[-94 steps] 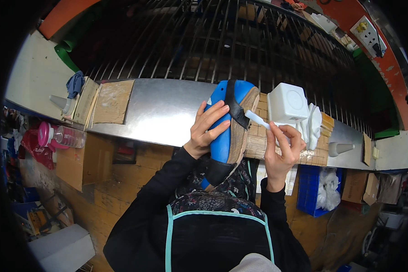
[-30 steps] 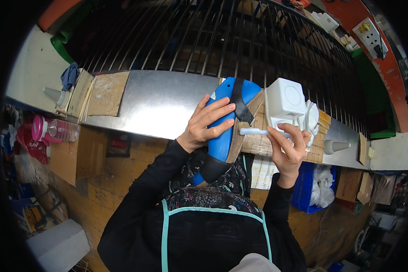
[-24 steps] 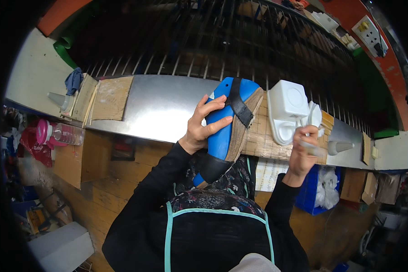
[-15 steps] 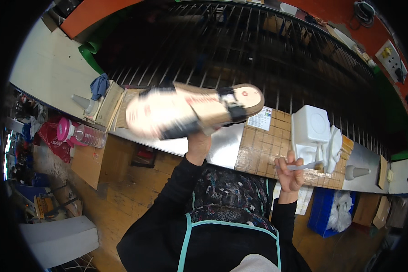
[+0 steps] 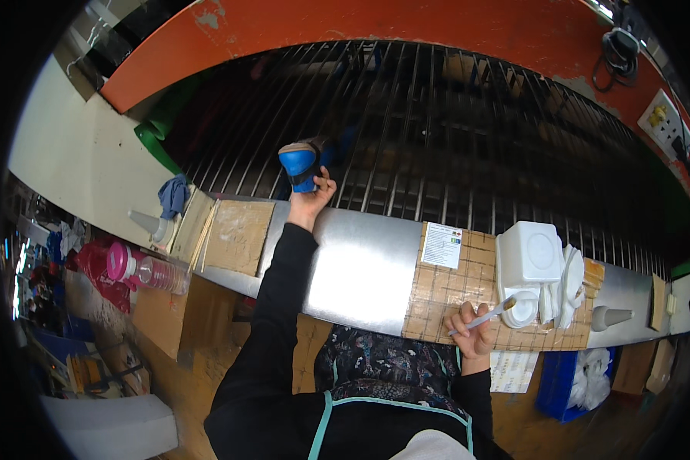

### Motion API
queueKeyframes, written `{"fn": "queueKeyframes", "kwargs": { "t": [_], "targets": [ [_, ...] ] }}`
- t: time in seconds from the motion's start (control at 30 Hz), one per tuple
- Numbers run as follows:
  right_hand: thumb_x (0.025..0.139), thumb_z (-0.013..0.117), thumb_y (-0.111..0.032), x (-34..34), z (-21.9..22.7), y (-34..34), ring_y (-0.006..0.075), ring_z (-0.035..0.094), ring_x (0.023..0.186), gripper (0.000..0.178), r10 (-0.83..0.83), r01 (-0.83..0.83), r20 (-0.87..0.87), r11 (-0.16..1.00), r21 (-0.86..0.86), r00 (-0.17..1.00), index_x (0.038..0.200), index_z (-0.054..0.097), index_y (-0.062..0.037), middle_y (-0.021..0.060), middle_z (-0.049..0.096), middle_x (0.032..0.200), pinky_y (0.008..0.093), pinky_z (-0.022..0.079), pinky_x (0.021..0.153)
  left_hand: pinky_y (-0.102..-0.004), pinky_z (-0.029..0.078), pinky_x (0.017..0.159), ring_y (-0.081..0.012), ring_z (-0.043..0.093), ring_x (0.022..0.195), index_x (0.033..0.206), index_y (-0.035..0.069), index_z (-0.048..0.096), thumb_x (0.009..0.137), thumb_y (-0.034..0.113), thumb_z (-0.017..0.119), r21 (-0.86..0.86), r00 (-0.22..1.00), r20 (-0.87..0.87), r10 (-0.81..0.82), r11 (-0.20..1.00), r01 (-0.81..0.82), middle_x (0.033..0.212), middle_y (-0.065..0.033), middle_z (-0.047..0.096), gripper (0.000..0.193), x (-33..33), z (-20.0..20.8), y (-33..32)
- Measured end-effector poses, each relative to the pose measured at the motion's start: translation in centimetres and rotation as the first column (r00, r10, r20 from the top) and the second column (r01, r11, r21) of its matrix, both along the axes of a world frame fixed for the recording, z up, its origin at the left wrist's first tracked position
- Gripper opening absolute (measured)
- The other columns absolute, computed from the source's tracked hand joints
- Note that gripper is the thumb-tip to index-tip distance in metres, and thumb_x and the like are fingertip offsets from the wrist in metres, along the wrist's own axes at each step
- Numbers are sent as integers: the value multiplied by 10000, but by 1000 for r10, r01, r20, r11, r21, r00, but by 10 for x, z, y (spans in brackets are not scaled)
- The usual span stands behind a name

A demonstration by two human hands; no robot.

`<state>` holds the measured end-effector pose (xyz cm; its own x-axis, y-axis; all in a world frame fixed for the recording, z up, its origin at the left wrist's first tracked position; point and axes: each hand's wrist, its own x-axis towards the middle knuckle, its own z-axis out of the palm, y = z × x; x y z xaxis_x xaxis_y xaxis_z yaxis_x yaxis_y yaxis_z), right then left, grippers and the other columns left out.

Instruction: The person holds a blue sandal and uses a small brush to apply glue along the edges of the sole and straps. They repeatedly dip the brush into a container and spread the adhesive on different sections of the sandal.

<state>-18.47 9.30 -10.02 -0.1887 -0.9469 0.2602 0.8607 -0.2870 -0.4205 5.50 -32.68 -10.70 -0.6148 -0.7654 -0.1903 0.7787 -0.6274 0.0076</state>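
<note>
My left hand [image 5: 314, 201] is stretched out over the far edge of the bench, its fingers wrapped round a half-made sandal on a blue last [image 5: 300, 165]. The blue end and a dark strap show; the rest points away from me over the metal bars. My right hand [image 5: 474, 337] is closed round the pale handle of a small brush [image 5: 484, 316], held slanting up to the right. The brush tip is just above a white round lid-like part [image 5: 520, 310], beside a white square plastic container [image 5: 529, 254].
Dark metal bars [image 5: 391, 138] run beyond the metal bench top [image 5: 360, 264]. Taped cardboard [image 5: 456, 295] lies under the container. Grey cones [image 5: 612, 317] stand at both ends, with a blue cloth [image 5: 174, 195] at left. A pink-lidded bottle [image 5: 157, 274] and blue crate [image 5: 560, 383] are below.
My left hand has carried the sandal away from me, out over the bars, and turned it so its blue end faces me. The brush in my right hand now tilts more upward.
</note>
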Motion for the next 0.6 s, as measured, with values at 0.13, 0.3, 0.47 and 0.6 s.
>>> {"fn": "queueKeyframes", "kwargs": {
  "t": [0.13,0.3,0.47,0.6],
  "targets": [
    [937,626,-314,2,1,0,106,436,646,206,-15,15,26,1000,8,1000,1074,626,-161,31,550,955,307,322,690,-452,432,825,-276,654,635,1148,55,484,858,375,548,29,983,185,22,999,-28,943,-180,625,436,-11,-12,-71],
    [938,625,-299,1,2,-1,110,448,650,202,8,-8,50,1000,16,999,1081,631,-155,42,563,959,315,326,693,-463,473,796,-276,644,769,1032,119,575,877,442,468,290,935,356,12,949,-122,882,-107,612,374,-7,-26,-108],
    [932,634,-293,1,2,-1,113,453,652,208,27,-28,43,999,25,999,1082,633,-149,56,573,951,324,331,693,-431,600,640,-421,563,898,1157,102,578,937,388,432,97,657,653,378,818,-568,1153,-171,545,389,17,-34,-111],
    [929,638,-281,2,0,-3,118,458,654,209,32,-32,39,999,17,999,1089,625,-147,62,577,957,330,338,695,-568,481,904,-428,457,1260,1366,171,455,1001,369,339,-232,585,583,564,805,-546,1369,-170,461,431,17,-33,-93]
  ]
}}
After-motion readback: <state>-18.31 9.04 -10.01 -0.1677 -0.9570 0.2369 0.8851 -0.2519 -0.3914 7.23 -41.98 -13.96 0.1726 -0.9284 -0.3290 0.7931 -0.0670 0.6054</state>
